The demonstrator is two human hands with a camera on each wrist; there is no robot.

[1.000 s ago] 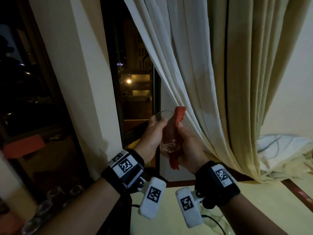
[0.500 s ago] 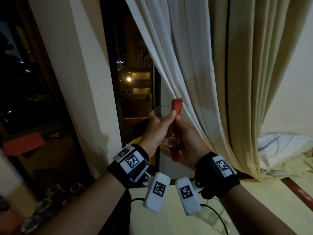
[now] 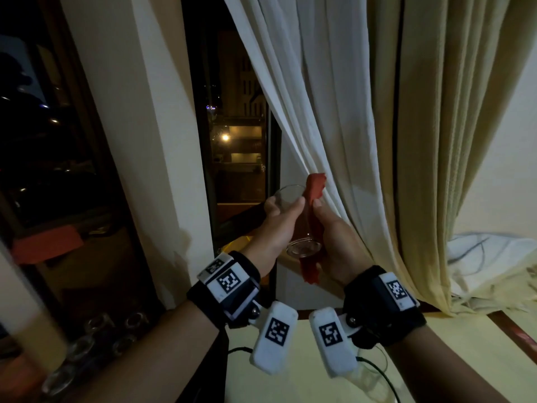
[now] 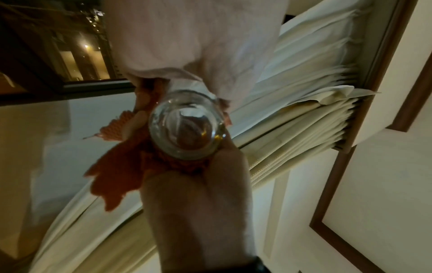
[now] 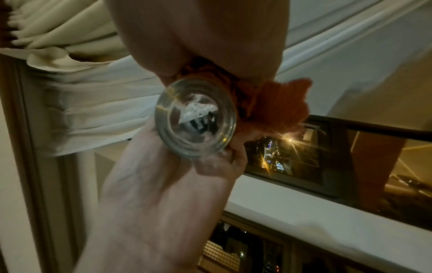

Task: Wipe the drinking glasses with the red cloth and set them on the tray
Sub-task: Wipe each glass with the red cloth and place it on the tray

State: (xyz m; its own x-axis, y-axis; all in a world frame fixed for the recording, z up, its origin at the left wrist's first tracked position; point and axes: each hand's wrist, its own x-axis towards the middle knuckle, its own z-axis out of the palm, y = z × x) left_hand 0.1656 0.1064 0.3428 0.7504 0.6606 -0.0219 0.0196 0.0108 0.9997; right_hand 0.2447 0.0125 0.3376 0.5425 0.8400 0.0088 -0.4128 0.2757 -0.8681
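Note:
In the head view my left hand grips a clear drinking glass, tilted with its rim away from me and its base toward me. My right hand presses the red cloth against the glass's right side, thumb on the cloth. Cloth ends stick out above and below the hand. The left wrist view looks at the glass base, with the red cloth under my right hand. The right wrist view shows the glass, the cloth and my left hand.
Several glasses stand in the dark at lower left; what they stand on is unclear. A yellow table lies below my wrists, with another glass and a cable. Curtains hang just behind the hands, beside a dark window.
Both hands have risen slightly with the glass and cloth. My left thumb has shifted across the glass toward the right thumb, and the cloth's top end now looks narrower.

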